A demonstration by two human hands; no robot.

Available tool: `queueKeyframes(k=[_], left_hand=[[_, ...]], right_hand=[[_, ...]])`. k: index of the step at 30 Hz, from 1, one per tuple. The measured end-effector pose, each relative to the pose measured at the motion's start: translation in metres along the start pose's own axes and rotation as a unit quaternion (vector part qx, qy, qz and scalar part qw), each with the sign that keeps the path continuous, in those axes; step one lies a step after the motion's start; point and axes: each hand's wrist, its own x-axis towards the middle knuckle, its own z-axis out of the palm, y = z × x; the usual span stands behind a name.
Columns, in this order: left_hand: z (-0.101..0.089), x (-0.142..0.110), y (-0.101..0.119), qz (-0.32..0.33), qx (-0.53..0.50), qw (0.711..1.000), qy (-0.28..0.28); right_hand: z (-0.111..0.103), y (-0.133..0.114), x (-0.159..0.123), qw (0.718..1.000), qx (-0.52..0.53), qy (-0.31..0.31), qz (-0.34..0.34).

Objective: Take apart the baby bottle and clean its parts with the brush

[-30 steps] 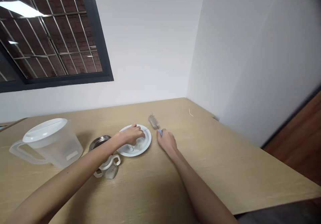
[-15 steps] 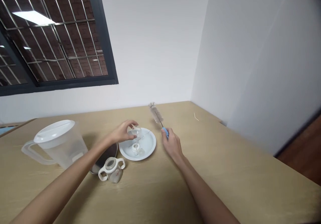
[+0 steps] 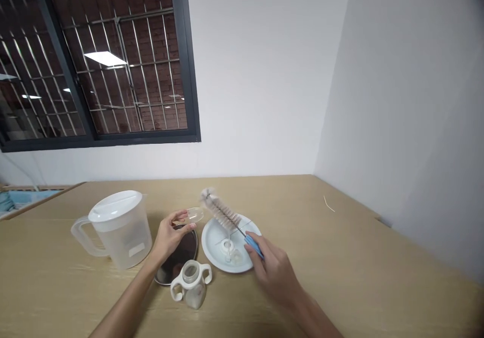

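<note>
My left hand point(image 3: 172, 233) pinches a small clear plastic cap point(image 3: 194, 214), raised above a dark round tray point(image 3: 177, 262). In my right hand point(image 3: 274, 267) is a bottle brush point(image 3: 223, 214) by its blue handle, its pale bristles slanting up and left toward the cap without touching it. Below the brush lies a white plate point(image 3: 212, 249) holding a white ring point(image 3: 227, 247), thin sticks and small translucent pieces. A baby bottle point(image 3: 194, 295) with two white handles stands open-topped in front of the dark tray.
A translucent lidded pitcher point(image 3: 124, 232) stands at the left, its handle pointing left. A thin pale strip point(image 3: 328, 204) lies at the table's far right. Walls border the table behind and at the right, and a light blue container point(image 3: 30, 198) shows beyond the far left edge.
My left hand has carried the clear cap left, off the plate and over beside the dark tray. The brush has swung left above the plate. My view has turned somewhat left.
</note>
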Motion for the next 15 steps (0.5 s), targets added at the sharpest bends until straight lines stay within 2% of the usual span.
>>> queueKeyframes(k=[4, 8, 11, 15], left_hand=[[0.004, -0.009, -0.001, -0.014, -0.036, 0.999, 0.001], [0.004, -0.015, -0.003, -0.026, -0.045, 0.999, 0.001], [0.003, -0.017, -0.005, -0.032, -0.036, 0.999, 0.006], [0.002, -0.02, -0.005, -0.041, -0.012, 0.999, 0.008]], right_hand=[[0.008, -0.004, -0.003, 0.998, -0.032, -0.038, -0.036], [0.006, 0.005, -0.002, 0.996, -0.082, -0.027, 0.022], [0.001, 0.006, -0.001, 0.996, -0.062, -0.013, 0.06], [-0.001, -0.005, -0.001, 1.0, -0.01, -0.017, 0.015]])
